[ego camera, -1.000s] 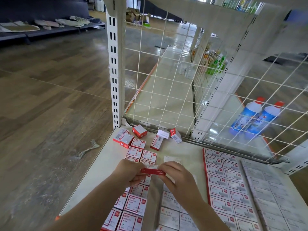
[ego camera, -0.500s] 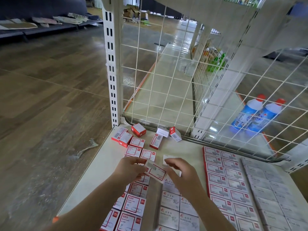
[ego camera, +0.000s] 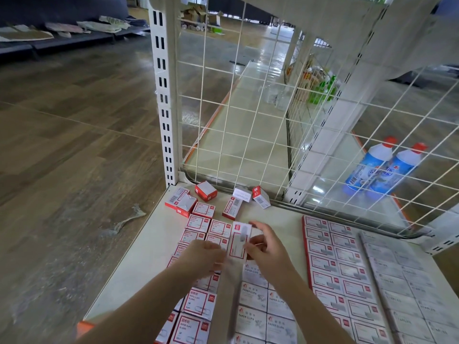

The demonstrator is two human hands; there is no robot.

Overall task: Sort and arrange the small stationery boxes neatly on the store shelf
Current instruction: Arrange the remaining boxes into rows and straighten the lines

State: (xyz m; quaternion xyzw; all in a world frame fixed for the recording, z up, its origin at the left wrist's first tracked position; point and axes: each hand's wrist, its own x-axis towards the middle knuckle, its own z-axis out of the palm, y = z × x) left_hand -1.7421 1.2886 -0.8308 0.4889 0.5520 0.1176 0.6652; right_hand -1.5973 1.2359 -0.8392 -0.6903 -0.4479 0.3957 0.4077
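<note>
Both hands held one red-and-white box (ego camera: 239,242) at frame centre, above the shelf (ego camera: 149,247): left hand (ego camera: 206,256) pinched its left edge, right hand (ego camera: 267,247) gripped its right. Best lowered flat, label up, flush against the red rows (ego camera: 208,232).

R hand (ego camera: 267,252) holds box (ego camera: 239,244).

Two bare forearms, no sleeves in view, left hand (ego camera: 207,256) and right hand (ego camera: 267,247) bare, without gloves, rings or watch, short nails, edges blurred
</note>
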